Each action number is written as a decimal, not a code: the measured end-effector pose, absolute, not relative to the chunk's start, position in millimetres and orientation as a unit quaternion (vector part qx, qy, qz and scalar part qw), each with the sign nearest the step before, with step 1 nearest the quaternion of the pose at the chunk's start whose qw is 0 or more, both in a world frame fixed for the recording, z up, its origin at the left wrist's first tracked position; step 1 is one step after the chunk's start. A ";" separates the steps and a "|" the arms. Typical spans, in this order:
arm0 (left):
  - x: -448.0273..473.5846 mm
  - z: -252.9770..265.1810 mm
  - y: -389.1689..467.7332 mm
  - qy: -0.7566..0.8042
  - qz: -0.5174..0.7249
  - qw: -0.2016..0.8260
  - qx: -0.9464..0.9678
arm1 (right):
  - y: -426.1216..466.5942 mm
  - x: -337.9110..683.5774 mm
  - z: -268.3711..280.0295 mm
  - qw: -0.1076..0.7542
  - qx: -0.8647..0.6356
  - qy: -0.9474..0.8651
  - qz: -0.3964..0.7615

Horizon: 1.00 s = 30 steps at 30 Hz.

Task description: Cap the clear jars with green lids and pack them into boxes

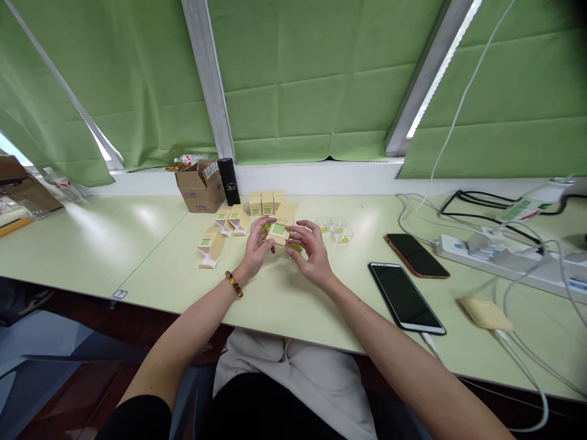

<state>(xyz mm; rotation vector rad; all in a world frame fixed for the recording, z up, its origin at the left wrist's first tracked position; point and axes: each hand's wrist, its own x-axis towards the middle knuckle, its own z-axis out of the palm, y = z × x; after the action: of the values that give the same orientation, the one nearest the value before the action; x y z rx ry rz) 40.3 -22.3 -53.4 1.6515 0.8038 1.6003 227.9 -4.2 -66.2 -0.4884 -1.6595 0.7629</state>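
Note:
Between my two hands, above the table, is a small pale-yellow cardboard box [278,230] with a green square on its face and a flap raised at the back. My left hand [257,249] grips its left side, fingers curled. My right hand [312,253] is closed around the right side with bent fingers and thumb. Something bright green shows partly behind the fingers. To the left stand several open cartons of the same kind, the nearest one [211,247] tilted. Behind are closed yellow boxes [267,203] in a row. Small clear plastic cups [342,233] with yellow bits sit to the right.
A brown cardboard box [200,190] and a black cylinder [228,181] stand by the wall. On the right lie a white-framed phone [406,297], another phone [416,255], a power strip [504,260], a yellowish charger [485,313], tangled cables and a white bottle [536,201].

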 end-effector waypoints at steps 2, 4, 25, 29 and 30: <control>40.2 -53.2 -22.4 0.311 0.618 0.342 0.636 | -4.7 227.5 -66.3 0.584 -0.212 -0.712 0.326; 40.5 -53.1 -22.6 0.319 0.618 0.332 0.638 | -4.9 226.8 -66.5 0.583 -0.218 -0.711 0.325; 41.9 -61.0 -19.8 0.344 0.618 0.255 0.659 | -3.8 223.2 -66.5 0.605 -0.245 -0.677 0.341; 42.4 -60.6 -19.5 0.350 0.622 0.244 0.656 | -3.7 223.5 -66.3 0.602 -0.251 -0.680 0.335; 42.6 -60.7 -19.3 0.351 0.624 0.243 0.655 | -3.5 223.6 -66.5 0.602 -0.251 -0.681 0.333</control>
<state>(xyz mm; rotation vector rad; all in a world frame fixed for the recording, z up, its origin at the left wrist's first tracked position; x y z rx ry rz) 42.6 -19.3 -60.7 1.7896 0.9584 1.7059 223.6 -3.5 -66.5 -0.5813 -1.5773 0.7711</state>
